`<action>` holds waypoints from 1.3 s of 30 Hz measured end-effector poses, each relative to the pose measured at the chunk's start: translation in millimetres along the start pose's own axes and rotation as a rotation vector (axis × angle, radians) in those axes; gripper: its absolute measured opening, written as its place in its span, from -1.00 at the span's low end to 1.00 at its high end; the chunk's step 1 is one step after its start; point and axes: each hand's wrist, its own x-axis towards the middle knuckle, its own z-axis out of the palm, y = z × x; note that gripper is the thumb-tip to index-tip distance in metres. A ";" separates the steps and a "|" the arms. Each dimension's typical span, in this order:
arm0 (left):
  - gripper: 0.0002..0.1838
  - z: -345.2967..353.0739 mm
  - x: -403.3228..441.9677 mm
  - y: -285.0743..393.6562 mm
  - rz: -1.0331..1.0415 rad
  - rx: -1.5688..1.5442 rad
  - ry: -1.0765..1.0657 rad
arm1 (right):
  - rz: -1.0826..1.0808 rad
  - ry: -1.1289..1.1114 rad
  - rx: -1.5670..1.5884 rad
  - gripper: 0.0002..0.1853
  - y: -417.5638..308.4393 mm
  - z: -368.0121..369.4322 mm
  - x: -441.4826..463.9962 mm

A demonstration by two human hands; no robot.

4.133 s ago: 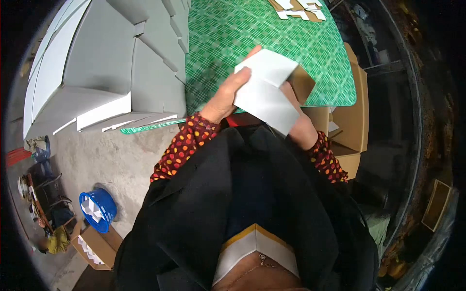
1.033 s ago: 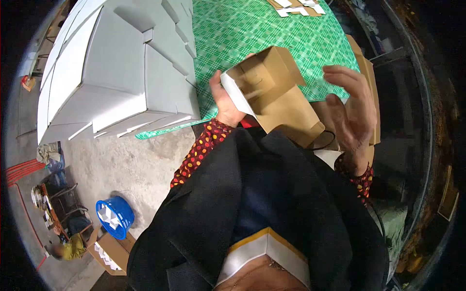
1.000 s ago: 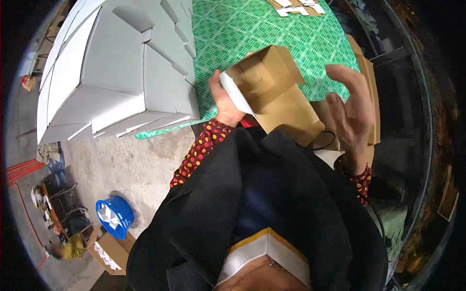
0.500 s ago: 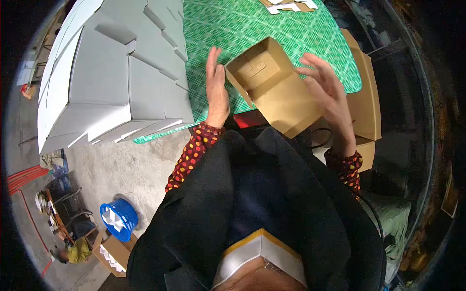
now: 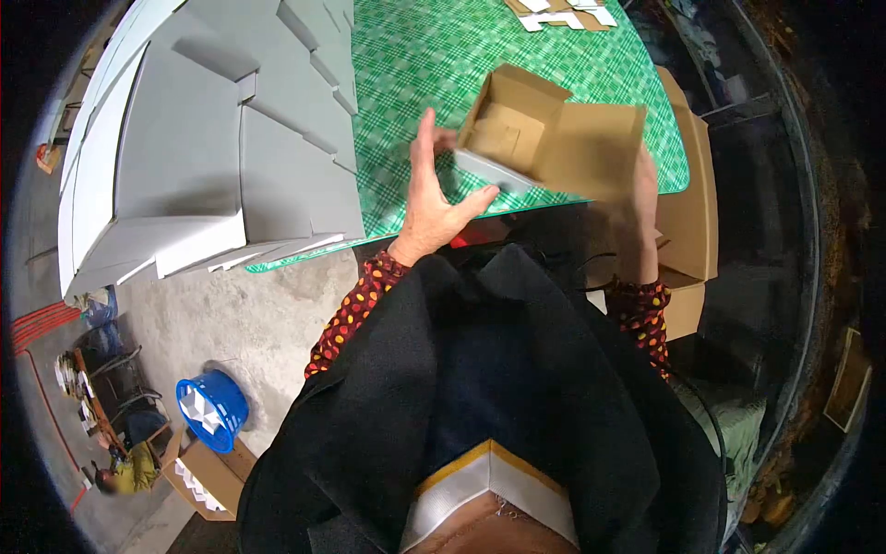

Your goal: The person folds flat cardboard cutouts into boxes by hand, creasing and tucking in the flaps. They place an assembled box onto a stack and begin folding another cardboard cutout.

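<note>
An open cardboard box (image 5: 503, 134), brown inside and pale grey outside, is at the near edge of the green checked table, its lid flap (image 5: 591, 148) spread to the right. My left hand (image 5: 434, 203) is around the box's left corner. Its thumb lies along the near wall, the index finger points up, and other fingers reach behind the left wall. On the far right side my right hand (image 5: 644, 198) is against the lid flap. Motion blurs it, and the flap hides most of its fingers.
Stacked grey-white boxes (image 5: 185, 138) fill the table's left side. Flat cardboard pieces (image 5: 563, 13) lie at the back of the table (image 5: 406, 55). A large carton (image 5: 688, 212) stands at right. On the floor at left are a blue tub (image 5: 214, 411) and another carton (image 5: 221, 471); a person (image 5: 129, 471) is beyond.
The box has turned, so its lid flap now points right instead of toward me. My left thumb has come around onto its near wall. My right hand has moved down behind the flap.
</note>
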 end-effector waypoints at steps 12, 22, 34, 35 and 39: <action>-0.14 -6.0 -0.8 -22.7 0.302 0.217 -0.273 | 0.071 0.062 0.243 -0.60 49.7 29.9 1.8; -0.42 19.5 34.0 15.6 -0.045 -0.046 0.030 | 0.184 0.084 0.376 -0.61 40.9 26.2 -9.4; -0.84 22.3 26.3 14.4 0.053 0.215 0.261 | -0.004 -0.044 0.347 -0.45 -35.3 17.4 -55.6; -0.84 20.8 24.6 15.3 0.053 0.217 0.260 | -0.004 -0.043 0.348 -0.45 -36.0 21.8 -54.1; -0.76 11.2 19.6 18.7 0.221 0.379 0.249 | -0.165 -0.059 0.181 -0.38 -35.9 38.8 -37.6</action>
